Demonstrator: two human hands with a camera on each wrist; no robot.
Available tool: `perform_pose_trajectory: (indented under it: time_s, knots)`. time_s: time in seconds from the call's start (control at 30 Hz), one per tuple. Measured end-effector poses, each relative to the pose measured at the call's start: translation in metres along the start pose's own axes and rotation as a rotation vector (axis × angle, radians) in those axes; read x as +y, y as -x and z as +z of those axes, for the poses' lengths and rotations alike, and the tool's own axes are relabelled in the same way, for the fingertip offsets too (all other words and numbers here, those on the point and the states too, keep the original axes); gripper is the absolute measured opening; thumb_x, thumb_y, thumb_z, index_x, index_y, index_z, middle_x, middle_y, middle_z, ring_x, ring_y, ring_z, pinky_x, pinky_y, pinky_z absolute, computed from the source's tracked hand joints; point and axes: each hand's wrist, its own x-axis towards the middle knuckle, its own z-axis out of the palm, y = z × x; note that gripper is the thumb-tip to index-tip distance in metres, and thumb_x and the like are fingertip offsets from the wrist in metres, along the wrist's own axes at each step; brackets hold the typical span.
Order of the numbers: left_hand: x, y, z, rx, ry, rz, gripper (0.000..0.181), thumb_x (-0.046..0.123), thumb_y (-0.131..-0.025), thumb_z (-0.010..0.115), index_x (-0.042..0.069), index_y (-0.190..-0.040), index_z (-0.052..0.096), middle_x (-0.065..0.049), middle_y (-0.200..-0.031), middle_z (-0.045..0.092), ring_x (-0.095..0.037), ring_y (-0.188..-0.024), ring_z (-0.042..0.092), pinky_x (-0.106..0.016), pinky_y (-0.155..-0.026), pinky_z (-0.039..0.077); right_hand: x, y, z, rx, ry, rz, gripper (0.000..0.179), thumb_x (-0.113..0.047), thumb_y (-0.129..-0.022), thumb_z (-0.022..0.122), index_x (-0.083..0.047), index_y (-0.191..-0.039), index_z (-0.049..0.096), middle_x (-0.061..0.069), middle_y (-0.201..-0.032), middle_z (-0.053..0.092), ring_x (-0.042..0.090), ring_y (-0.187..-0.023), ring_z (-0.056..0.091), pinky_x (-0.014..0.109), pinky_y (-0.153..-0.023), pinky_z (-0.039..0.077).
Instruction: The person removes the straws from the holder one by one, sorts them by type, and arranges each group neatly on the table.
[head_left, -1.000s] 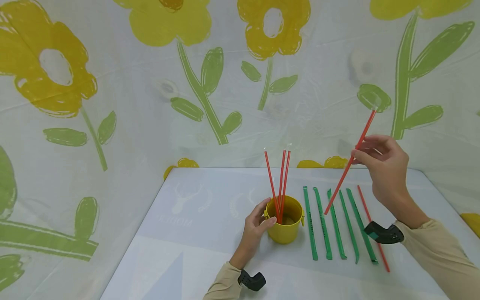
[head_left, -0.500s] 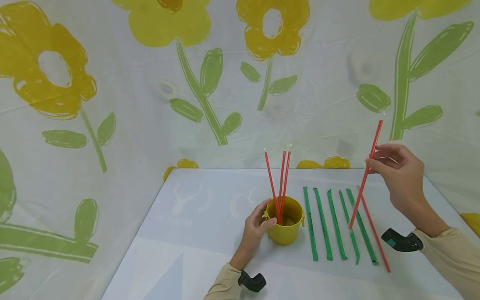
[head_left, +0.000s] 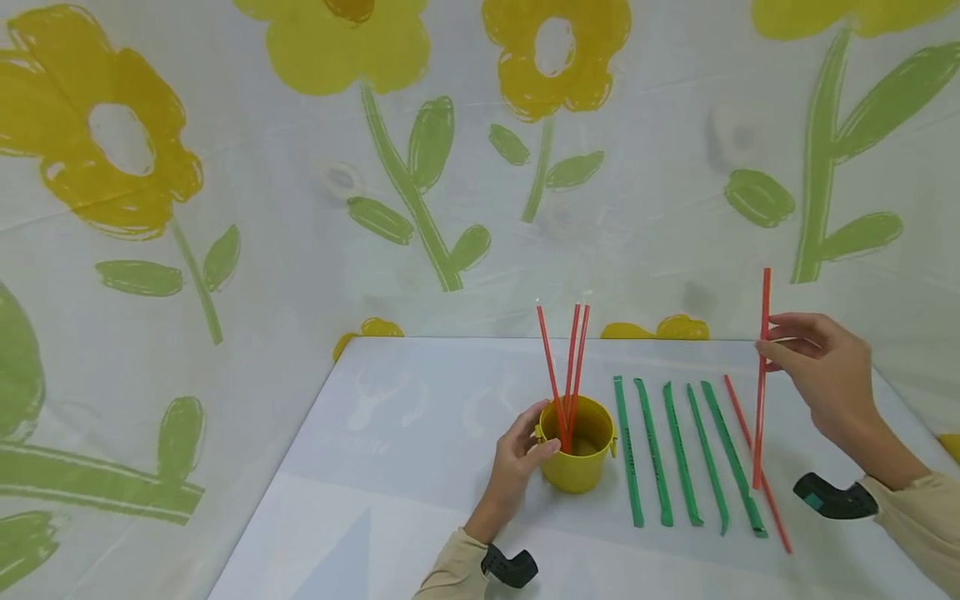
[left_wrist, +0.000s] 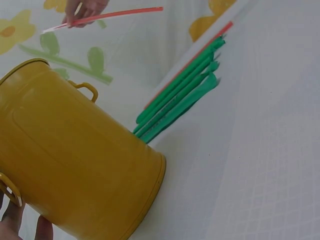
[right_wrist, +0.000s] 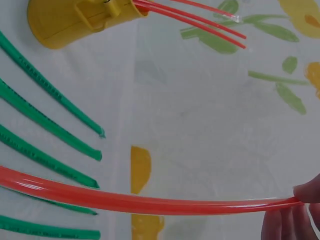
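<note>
In the head view my left hand (head_left: 512,471) holds the side of a small yellow bucket (head_left: 576,477), thumb at its near rim. Inside the bucket, 3 red wrapped straws (head_left: 550,354) lean with their tops sticking up. My right hand (head_left: 828,367) pinches another red straw (head_left: 761,408), raised nearly upright over the right side of the table. The right wrist view shows this straw (right_wrist: 150,204) up close, between thumb and fingertips. Below it on the table lies one more red straw (head_left: 777,521). Fingertips (left_wrist: 44,229) show at the bucket's edge in the left wrist view.
Several green paper-wrapped straws (head_left: 681,457) lie in a row between the bucket and the red straw on the table. The white table (head_left: 420,433) ends at a back edge before a flower-printed curtain (head_left: 637,250).
My right hand has moved right and down, away from the bucket, and the straw in it has turned from slanted to nearly upright. My left hand stays on the bucket.
</note>
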Motion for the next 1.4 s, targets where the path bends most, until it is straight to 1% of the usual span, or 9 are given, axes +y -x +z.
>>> perform_pose_trajectory:
  time_s: [0.1, 0.27, 0.47, 0.57, 0.63, 0.77, 0.93, 1.03, 1.4]
  knots:
    - [0.000, 0.000, 0.002, 0.006, -0.005, -0.002, 0.055, 0.008, -0.092, 0.057, -0.001, -0.142, 0.037, -0.011, -0.142, 0.044, -0.029, -0.125, 0.044, -0.040, -0.099, 0.039, 0.010, 0.000, -0.005, -0.003, 0.008, 0.011, 0.023, -0.016, -0.089, 0.066, -0.022, -0.110, 0.058, -0.017, -0.091, 0.058, -0.006, -0.070, 0.058, 0.009, -0.061, 0.047]
    - [0.002, 0.000, 0.002, 0.011, -0.008, 0.002, 0.054, 0.009, -0.092, 0.056, -0.002, -0.142, 0.037, -0.012, -0.143, 0.043, -0.031, -0.125, 0.044, -0.045, -0.101, 0.037, 0.023, -0.001, -0.010, -0.009, 0.060, 0.026, 0.023, -0.020, -0.089, 0.065, -0.022, -0.111, 0.057, -0.017, -0.093, 0.055, -0.008, -0.071, 0.057, 0.009, -0.061, 0.047]
    - [0.004, 0.000, 0.000, -0.010, -0.014, -0.030, 0.056, 0.009, -0.093, 0.055, -0.001, -0.144, 0.034, -0.011, -0.145, 0.040, -0.029, -0.126, 0.043, -0.038, -0.102, 0.038, 0.039, -0.003, -0.013, -0.044, 0.109, 0.081, 0.021, -0.023, -0.090, 0.065, -0.023, -0.108, 0.056, -0.021, -0.090, 0.054, -0.006, -0.068, 0.058, 0.009, -0.059, 0.047]
    - [0.004, 0.000, 0.000, -0.013, -0.013, -0.023, 0.056, 0.008, -0.093, 0.055, -0.002, -0.144, 0.034, -0.012, -0.145, 0.040, -0.029, -0.128, 0.042, -0.041, -0.102, 0.037, 0.047, -0.003, -0.016, -0.060, 0.143, 0.094, 0.022, -0.024, -0.090, 0.064, -0.018, -0.110, 0.056, -0.020, -0.090, 0.052, -0.005, -0.066, 0.058, 0.009, -0.059, 0.046]
    - [0.003, 0.000, 0.001, -0.009, -0.013, -0.015, 0.056, 0.009, -0.093, 0.055, -0.002, -0.143, 0.034, -0.013, -0.144, 0.041, -0.029, -0.128, 0.041, -0.044, -0.102, 0.036, 0.052, -0.002, -0.016, -0.070, 0.177, 0.104, 0.030, -0.027, -0.091, 0.063, -0.010, -0.114, 0.055, -0.018, -0.091, 0.051, -0.005, -0.065, 0.058, 0.010, -0.059, 0.047]
    - [0.002, 0.001, 0.001, 0.004, -0.017, 0.008, 0.055, 0.009, -0.092, 0.056, -0.003, -0.142, 0.036, -0.014, -0.143, 0.043, -0.031, -0.127, 0.042, -0.045, -0.100, 0.037, 0.061, -0.004, -0.017, -0.099, 0.237, 0.142, 0.045, -0.032, -0.092, 0.061, 0.000, -0.122, 0.050, -0.009, -0.096, 0.052, -0.005, -0.063, 0.057, 0.010, -0.058, 0.046]
    - [0.002, 0.000, 0.002, 0.013, -0.025, 0.024, 0.053, 0.008, -0.092, 0.056, -0.002, -0.142, 0.038, -0.015, -0.142, 0.043, -0.032, -0.126, 0.043, -0.040, -0.099, 0.040, 0.072, -0.009, -0.016, -0.144, 0.277, 0.168, 0.054, -0.030, -0.094, 0.058, 0.008, -0.129, 0.046, 0.019, -0.109, 0.055, -0.004, -0.062, 0.058, 0.013, -0.057, 0.047]
    - [0.002, -0.001, 0.001, 0.014, -0.033, 0.023, 0.053, 0.007, -0.092, 0.056, 0.001, -0.142, 0.039, -0.014, -0.142, 0.043, -0.031, -0.126, 0.043, -0.038, -0.099, 0.040, 0.078, -0.010, -0.016, -0.163, 0.304, 0.188, 0.055, -0.031, -0.094, 0.057, 0.010, -0.129, 0.045, 0.030, -0.116, 0.052, -0.002, -0.062, 0.059, 0.013, -0.056, 0.046]
    - [0.003, 0.000, 0.000, -0.004, -0.037, -0.018, 0.056, 0.010, -0.092, 0.056, 0.000, -0.143, 0.036, -0.009, -0.144, 0.042, -0.025, -0.127, 0.043, -0.043, -0.102, 0.036, 0.103, -0.005, -0.021, -0.208, 0.373, 0.217, 0.053, -0.025, -0.093, 0.059, 0.015, -0.123, 0.048, 0.033, -0.108, 0.057, 0.014, -0.064, 0.065, 0.022, -0.055, 0.051]
